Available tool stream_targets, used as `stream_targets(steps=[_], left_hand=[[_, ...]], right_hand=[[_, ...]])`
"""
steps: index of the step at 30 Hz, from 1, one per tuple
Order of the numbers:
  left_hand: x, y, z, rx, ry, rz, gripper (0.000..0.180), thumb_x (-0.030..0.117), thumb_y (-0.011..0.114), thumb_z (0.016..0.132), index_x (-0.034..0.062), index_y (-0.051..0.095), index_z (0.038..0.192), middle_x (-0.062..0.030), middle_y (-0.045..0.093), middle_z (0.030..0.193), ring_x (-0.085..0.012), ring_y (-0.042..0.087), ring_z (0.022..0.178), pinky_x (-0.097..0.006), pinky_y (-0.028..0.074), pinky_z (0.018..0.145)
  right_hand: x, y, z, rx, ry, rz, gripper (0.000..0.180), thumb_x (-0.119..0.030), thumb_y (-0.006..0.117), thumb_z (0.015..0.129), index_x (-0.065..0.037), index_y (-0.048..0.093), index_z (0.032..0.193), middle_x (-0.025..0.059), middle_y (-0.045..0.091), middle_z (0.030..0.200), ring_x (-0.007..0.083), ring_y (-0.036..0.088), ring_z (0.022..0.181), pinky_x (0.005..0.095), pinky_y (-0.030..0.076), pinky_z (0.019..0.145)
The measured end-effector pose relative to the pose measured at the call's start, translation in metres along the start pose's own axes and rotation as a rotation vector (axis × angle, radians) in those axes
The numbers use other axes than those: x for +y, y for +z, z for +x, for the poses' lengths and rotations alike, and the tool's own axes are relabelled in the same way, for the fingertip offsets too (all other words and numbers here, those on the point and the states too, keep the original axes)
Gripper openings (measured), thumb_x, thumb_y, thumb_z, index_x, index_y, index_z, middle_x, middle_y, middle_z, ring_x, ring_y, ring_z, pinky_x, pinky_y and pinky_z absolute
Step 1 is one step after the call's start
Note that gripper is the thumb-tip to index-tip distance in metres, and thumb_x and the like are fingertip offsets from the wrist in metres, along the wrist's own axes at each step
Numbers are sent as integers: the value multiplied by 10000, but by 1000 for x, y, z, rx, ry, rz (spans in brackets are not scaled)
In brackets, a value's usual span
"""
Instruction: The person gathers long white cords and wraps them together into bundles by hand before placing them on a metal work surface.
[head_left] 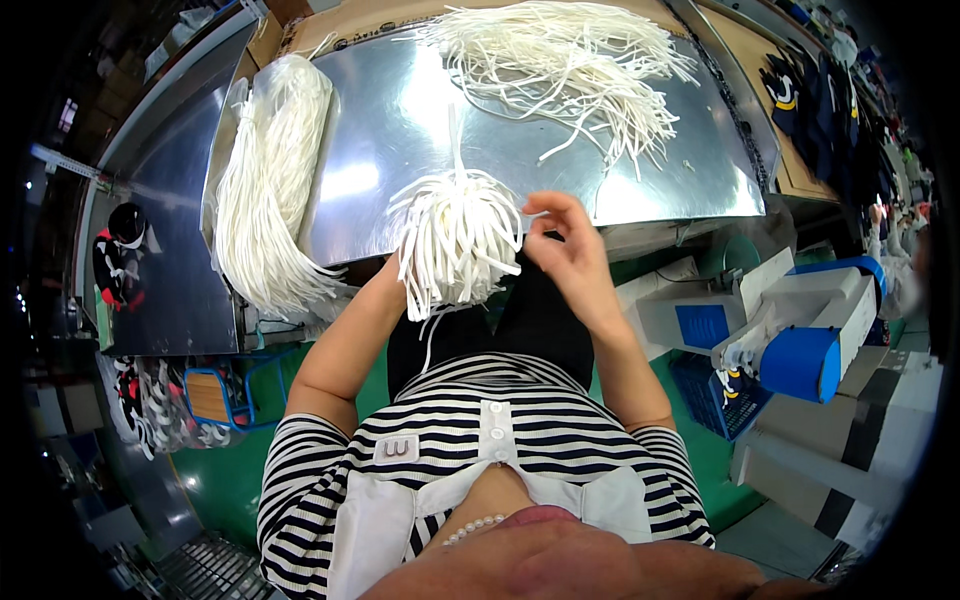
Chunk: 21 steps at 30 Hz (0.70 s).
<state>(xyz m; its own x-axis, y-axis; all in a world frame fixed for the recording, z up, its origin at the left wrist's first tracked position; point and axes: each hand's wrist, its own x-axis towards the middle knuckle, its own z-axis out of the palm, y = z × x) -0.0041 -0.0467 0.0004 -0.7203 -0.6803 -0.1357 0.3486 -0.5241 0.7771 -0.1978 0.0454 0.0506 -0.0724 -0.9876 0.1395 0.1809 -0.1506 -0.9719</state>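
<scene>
A mop-like bundle of white cords [460,235] hangs before my body at the table's front edge, its strands spilling down on all sides. One strand stands up from its top. My left hand [393,282] holds the bundle from the left and below; the cords cover its fingers. At the bundle's right side is my right hand [573,250], fingers curled and the tips drawn together beside the outer strands. Whether a strand is between those tips is too small to tell.
Loose white cords [570,60] lie spread at the back of the shiny metal table [360,130]. A long hank of white cords [270,190] lies at the left, hanging over the front edge. A blue and white machine [800,335] stands at the right, near a blue crate [700,392].
</scene>
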Motion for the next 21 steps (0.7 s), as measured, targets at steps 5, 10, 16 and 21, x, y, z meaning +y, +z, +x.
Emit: stream_targets(steps=[5, 10, 16, 21], left_hand=[[0, 19, -2, 112, -26, 21, 295, 170, 561, 936, 23, 565, 1191, -70, 642, 1020, -146, 642, 878, -274, 564, 724], [-5, 14, 0, 140, -59, -140, 216, 202, 568, 935, 38, 589, 1074, -44, 634, 900, -128, 633, 772, -264, 557, 649], [-15, -3, 2, -37, -14, -317, 277, 229, 568, 937, 17, 563, 1115, -67, 634, 949, -159, 641, 846, -276, 562, 701], [-18, 1, -2, 27, 84, -113, 292, 204, 559, 940, 9, 538, 1156, -81, 628, 979, -168, 640, 850, -290, 565, 692]], right_hand=[[16, 0, 8, 142, 48, -128, 138, -85, 659, 866, 0, 639, 973, -20, 596, 885, 32, 478, 664, 168, 378, 559], [11, -11, 0, 56, 68, 415, 124, -66, 591, 916, 12, 632, 1004, 28, 619, 912, 60, 484, 705, 199, 377, 598], [10, 9, -18, -115, 255, 688, 146, -113, 570, 937, 13, 599, 1004, 44, 587, 732, 53, 415, 550, 177, 303, 497], [10, 22, -27, -114, 246, 361, 66, -54, 615, 893, 6, 641, 896, -1, 585, 655, 21, 383, 471, 173, 279, 452]])
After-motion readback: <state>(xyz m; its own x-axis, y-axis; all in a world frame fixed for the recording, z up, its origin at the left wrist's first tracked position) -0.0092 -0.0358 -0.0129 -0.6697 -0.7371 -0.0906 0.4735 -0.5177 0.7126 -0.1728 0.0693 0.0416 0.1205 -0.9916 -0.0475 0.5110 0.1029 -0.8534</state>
